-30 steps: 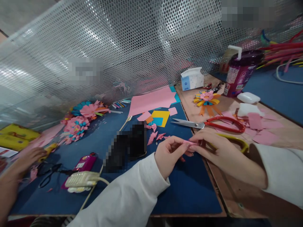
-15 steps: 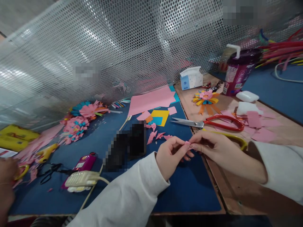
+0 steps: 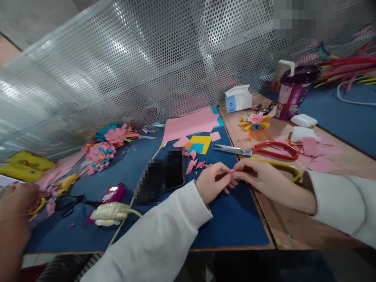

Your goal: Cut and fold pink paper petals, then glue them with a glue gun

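My left hand (image 3: 212,182) and my right hand (image 3: 258,177) meet fingertip to fingertip over the blue mat (image 3: 232,223), both pinching a small folded pink paper piece (image 3: 232,171) that is mostly hidden between the fingers. Both arms wear white sleeves. Red-handled scissors (image 3: 258,150) lie just beyond my right hand, and yellow-handled scissors (image 3: 286,168) lie right behind it. Loose pink paper scraps (image 3: 195,164) lie on the mat just beyond my left hand.
Pink paper sheets (image 3: 190,123) and yellow and blue squares (image 3: 199,144) lie at the back. A paper flower (image 3: 256,123), tissue box (image 3: 238,98), purple cup (image 3: 292,92) and cut pink squares (image 3: 319,156) sit on the right. Another person's hand (image 3: 17,201) works at the left near paper flowers (image 3: 105,147).
My hands have drawn closer together and the pink piece is pinched tighter. The other person's hand at the left has pulled back toward the near edge. The view has shifted slightly.
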Demonstrator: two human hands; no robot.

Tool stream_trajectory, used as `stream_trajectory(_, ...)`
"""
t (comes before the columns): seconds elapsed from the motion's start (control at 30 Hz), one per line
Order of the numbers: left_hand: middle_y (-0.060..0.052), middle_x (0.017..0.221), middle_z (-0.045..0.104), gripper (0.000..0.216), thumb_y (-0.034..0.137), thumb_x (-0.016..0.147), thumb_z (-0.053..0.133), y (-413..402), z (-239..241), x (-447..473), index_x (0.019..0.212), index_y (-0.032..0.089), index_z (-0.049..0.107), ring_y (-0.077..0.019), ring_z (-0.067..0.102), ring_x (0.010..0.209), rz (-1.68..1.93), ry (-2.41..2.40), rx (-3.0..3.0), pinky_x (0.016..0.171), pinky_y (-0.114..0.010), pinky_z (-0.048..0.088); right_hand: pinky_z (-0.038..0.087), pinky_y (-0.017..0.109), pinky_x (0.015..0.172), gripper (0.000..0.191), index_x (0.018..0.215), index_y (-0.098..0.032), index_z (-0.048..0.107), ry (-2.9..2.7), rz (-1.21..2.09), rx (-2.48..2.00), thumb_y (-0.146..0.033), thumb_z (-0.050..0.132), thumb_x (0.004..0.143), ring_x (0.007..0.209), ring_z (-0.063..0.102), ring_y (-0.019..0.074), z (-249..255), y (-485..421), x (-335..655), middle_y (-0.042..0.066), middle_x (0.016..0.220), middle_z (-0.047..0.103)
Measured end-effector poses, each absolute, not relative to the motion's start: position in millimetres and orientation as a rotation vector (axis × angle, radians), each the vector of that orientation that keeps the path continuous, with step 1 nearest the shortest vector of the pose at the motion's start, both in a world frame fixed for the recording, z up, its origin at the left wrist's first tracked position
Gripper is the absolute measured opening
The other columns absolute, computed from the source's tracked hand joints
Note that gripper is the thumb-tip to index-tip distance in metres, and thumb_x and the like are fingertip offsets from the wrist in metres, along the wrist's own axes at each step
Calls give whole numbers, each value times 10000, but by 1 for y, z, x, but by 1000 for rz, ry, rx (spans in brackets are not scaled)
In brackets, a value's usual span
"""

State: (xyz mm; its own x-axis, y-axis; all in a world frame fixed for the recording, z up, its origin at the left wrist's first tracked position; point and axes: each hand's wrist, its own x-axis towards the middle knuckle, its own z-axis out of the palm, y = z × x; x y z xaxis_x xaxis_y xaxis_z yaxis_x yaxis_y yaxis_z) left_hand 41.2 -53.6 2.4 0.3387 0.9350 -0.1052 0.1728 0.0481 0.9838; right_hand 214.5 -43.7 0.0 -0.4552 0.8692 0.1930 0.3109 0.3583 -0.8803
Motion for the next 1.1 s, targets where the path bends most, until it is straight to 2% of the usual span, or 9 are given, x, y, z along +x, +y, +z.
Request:
stream_trajectory(0.13, -50, 670, 659, 422, 516, 658, 690, -41, -1, 35, 763, 142, 525, -134, 627, 575, 727, 975, 1413, 451, -230, 490, 433, 243, 523, 180, 726, -164, 584, -1961, 1021, -1081, -311, 552, 824, 573, 563, 123, -1, -38, 212, 10, 637, 626)
stream_trajectory(0.33, -92, 727, 703, 441, 513, 644, 714, -32, 0, 30, 760, 139, 510, -146, 651, 596, 688, 967, 1479, 504, -253, 506, 409, 231, 506, 165, 703, -153, 559, -1981, 949, -1098, -291, 569, 792, 533, 542, 114, -1, -30, 209, -4, 585, 596)
stream_trajectory(0.57, -78, 720, 714, 324, 344, 682, 740, -26, 0, 31, 747, 137, 500, -134, 645, 571, 734, 1000, 1483, 519, -237, 500, 391, 238, 577, 110, 695, -143, 590, -2029, 552, -947, -211, 569, 779, 597, 525, 116, -10, -21, 208, 16, 648, 615)
stream_trajectory(0.7, -57, 696, 710, 230, 223, 738, 699, -22, -3, 32, 739, 142, 484, -117, 637, 565, 757, 1042, 1476, 585, -245, 508, 385, 242, 598, 88, 706, -137, 609, -2038, 461, -971, -172, 572, 777, 613, 528, 125, -15, -15, 205, 28, 668, 631)
stream_trajectory(0.83, -47, 678, 701, 198, 182, 744, 691, -21, -3, 33, 752, 141, 497, -108, 636, 555, 815, 1051, 1467, 611, -243, 507, 403, 235, 612, 74, 757, -128, 613, -2035, 416, -988, -174, 574, 801, 634, 542, 129, -18, -12, 200, 41, 703, 643)
stream_trajectory(0.97, -42, 645, 687, 228, 155, 725, 707, -19, 0, 32, 747, 137, 480, -120, 644, 537, 822, 1044, 1400, 606, -254, 512, 448, 258, 703, 101, 866, -112, 621, -2049, 334, -995, -144, 529, 843, 724, 592, 152, -18, -13, 198, 78, 807, 675)
stream_trajectory(1.1, -49, 645, 683, 253, 178, 727, 714, -18, 3, 29, 775, 136, 469, -135, 658, 559, 859, 1037, 1360, 650, -285, 529, 446, 332, 851, 200, 970, -91, 644, -2180, 0, -951, -150, 472, 888, 940, 595, 215, -15, -18, 197, 158, 996, 657)
